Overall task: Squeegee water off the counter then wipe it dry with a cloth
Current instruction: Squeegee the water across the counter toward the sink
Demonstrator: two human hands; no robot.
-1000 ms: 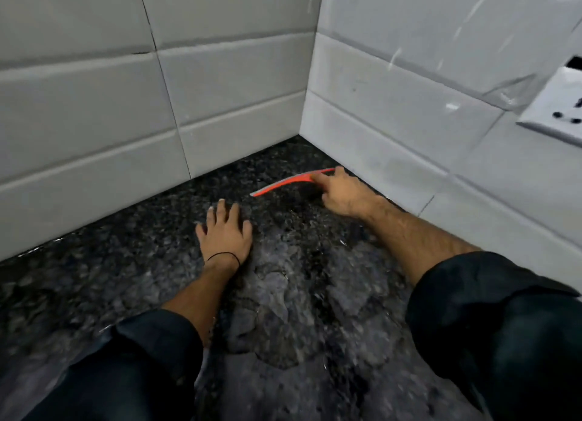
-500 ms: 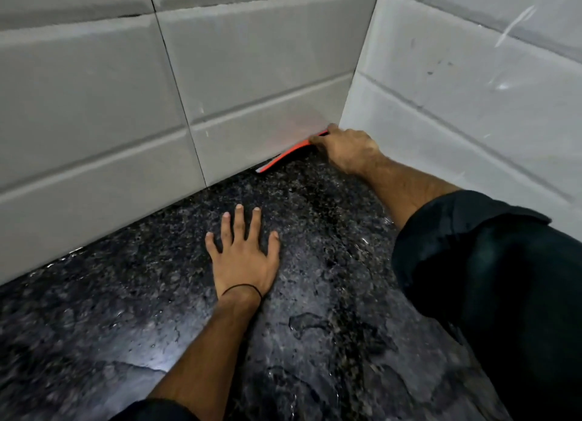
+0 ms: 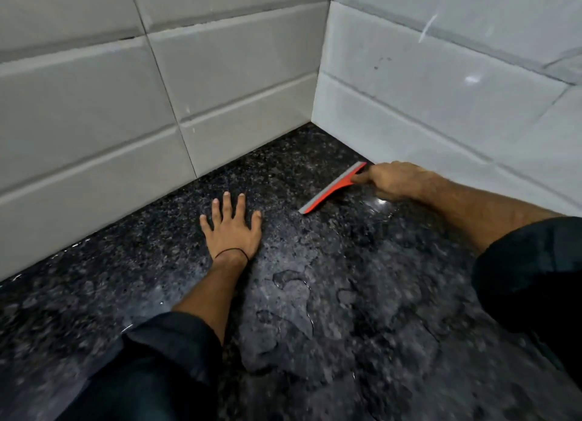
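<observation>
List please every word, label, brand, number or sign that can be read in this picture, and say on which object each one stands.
None: no text can be read anywhere in this view.
The orange squeegee in the right hand shows no brand or label.
The white wall tiles carry only smudges and glare, no writing.
The wet dark counter and the left hand lying flat on it bear no marks.

One squeegee [image 3: 333,189], red with a grey blade, far right. Two hands: left hand [image 3: 232,228] flat on the counter, right hand [image 3: 393,179] at the squeegee. One dark counter [image 3: 362,310]. Two tiled walls [image 3: 94,105], meeting at the far corner. One black wristband [image 3: 231,252].
</observation>
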